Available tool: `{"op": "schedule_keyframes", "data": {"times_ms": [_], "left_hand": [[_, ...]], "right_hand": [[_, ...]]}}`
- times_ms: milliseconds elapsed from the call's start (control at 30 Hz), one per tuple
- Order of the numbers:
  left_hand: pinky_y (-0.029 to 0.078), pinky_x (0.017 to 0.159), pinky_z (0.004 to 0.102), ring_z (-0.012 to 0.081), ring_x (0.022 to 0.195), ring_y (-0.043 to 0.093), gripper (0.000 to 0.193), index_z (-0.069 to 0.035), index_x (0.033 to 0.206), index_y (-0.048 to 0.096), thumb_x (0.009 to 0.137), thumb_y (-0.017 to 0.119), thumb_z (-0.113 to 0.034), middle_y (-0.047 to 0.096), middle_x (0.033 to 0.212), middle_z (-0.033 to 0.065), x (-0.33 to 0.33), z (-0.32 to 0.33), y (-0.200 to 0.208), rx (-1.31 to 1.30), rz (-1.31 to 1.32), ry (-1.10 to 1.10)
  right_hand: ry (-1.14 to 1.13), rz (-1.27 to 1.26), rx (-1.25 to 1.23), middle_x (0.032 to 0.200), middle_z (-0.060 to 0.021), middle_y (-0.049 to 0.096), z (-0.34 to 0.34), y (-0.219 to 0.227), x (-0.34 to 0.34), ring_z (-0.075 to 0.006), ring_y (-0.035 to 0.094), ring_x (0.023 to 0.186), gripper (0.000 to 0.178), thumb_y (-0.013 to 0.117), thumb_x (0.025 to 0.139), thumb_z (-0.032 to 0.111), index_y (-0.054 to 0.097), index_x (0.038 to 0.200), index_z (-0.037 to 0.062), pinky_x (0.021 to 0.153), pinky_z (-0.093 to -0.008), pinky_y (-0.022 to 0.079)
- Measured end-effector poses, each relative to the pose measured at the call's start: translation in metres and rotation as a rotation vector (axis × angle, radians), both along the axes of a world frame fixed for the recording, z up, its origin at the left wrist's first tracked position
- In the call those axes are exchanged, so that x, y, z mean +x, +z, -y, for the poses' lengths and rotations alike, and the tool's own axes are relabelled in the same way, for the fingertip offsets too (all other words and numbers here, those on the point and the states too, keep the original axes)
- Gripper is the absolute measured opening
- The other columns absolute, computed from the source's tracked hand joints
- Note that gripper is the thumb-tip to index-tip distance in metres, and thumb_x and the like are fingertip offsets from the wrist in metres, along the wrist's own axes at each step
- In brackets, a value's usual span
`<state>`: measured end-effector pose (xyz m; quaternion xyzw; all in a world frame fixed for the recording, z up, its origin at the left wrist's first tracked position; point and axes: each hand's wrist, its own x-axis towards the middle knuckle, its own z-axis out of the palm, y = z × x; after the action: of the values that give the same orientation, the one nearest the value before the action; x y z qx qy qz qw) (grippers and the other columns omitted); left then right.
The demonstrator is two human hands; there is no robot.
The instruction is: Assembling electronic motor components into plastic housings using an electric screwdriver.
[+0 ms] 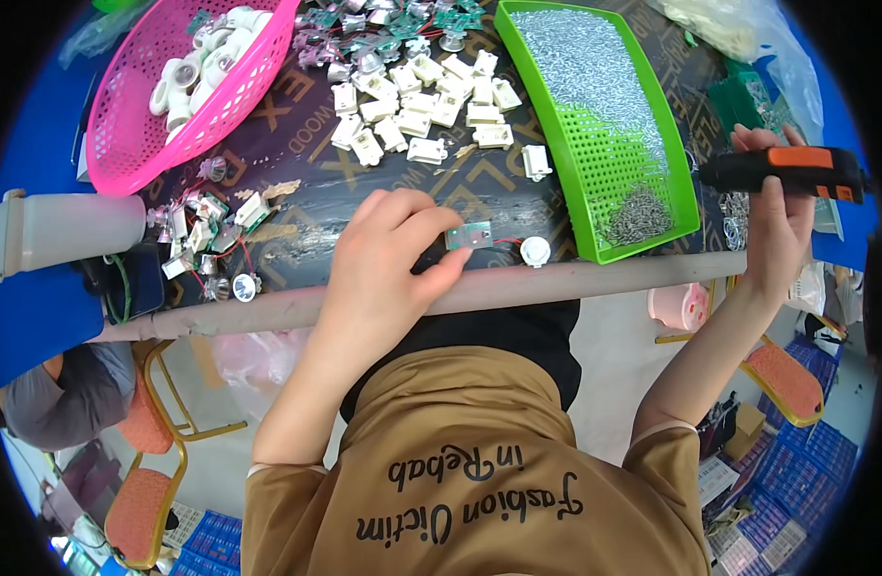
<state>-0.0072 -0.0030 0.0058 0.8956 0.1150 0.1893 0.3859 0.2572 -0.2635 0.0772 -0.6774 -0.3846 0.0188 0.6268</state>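
Observation:
My left hand (388, 254) pinches a small green circuit board (476, 235) between thumb and fingers, just above the table's near edge. Red wires run from the board to a round white lamp piece (535, 252) on its right. At the right, my right hand (783, 226) is wrapped round a black and orange electric screwdriver (796, 171), whose tip points left toward the green tray (568, 187). Silver screws (585, 58) fill the far part of that tray, and a pile of darker screws (641, 216) lies at its near end.
Cream plastic housings (417, 101) lie mid-table, with reflector and board parts (374, 34) behind. A pink basket (124, 144) at far left holds white fittings. Wired assemblies (206, 230) and a pale cup (71, 233) sit at the left. A person's sleeve (71, 389) shows lower left.

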Motion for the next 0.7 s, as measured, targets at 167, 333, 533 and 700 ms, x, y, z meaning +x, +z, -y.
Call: {"op": "schedule_keyframes", "data": {"times_ms": [167,333,533,700], "left_hand": [[0.049,0.073,0.0382,0.0277,0.084,0.057,0.024,-0.007,0.092,0.068,0.072,0.079,-0.011,0.061,0.092,0.007,0.001,0.0,0.001,0.015,-0.001,0.004],[0.049,0.073,0.0379,0.0275,0.085,0.058,0.025,-0.006,0.093,0.068,0.071,0.079,-0.01,0.061,0.092,0.0075,0.0,0.001,0.001,0.027,-0.012,0.013],[0.049,0.074,0.0384,0.0282,0.086,0.058,0.025,-0.006,0.093,0.068,0.071,0.079,-0.01,0.061,0.093,0.0084,0.002,0.001,0.002,0.016,-0.021,0.0],[0.049,0.075,0.0388,0.0287,0.087,0.058,0.025,-0.006,0.094,0.067,0.072,0.079,-0.011,0.061,0.094,0.0084,-0.001,0.0,0.001,0.044,-0.002,0.008]], "right_hand": [[-0.134,0.13,0.117,0.109,-0.0181,0.063,0.005,0.025,0.004,-0.0326,0.063,0.108,0.052,0.067,0.086,0.001,0.045,0.132,-0.0065,0.107,-0.0495,0.041],[0.484,-0.216,0.351,0.102,-0.012,0.054,-0.024,0.033,0.003,-0.0199,0.05,0.096,0.036,0.06,0.091,0.003,0.05,0.125,-0.0037,0.091,-0.0392,0.042],[0.095,-0.014,0.38,0.078,-0.0131,0.064,-0.071,0.008,-0.027,-0.0257,0.068,0.071,0.02,0.054,0.096,0.006,0.052,0.115,-0.0024,0.076,-0.0471,0.059],[-0.02,0.08,0.254,0.074,-0.0077,0.057,-0.086,-0.012,-0.03,-0.0194,0.055,0.065,0.065,0.058,0.091,0.06,0.052,0.123,0.004,0.066,-0.0358,0.045]]}}
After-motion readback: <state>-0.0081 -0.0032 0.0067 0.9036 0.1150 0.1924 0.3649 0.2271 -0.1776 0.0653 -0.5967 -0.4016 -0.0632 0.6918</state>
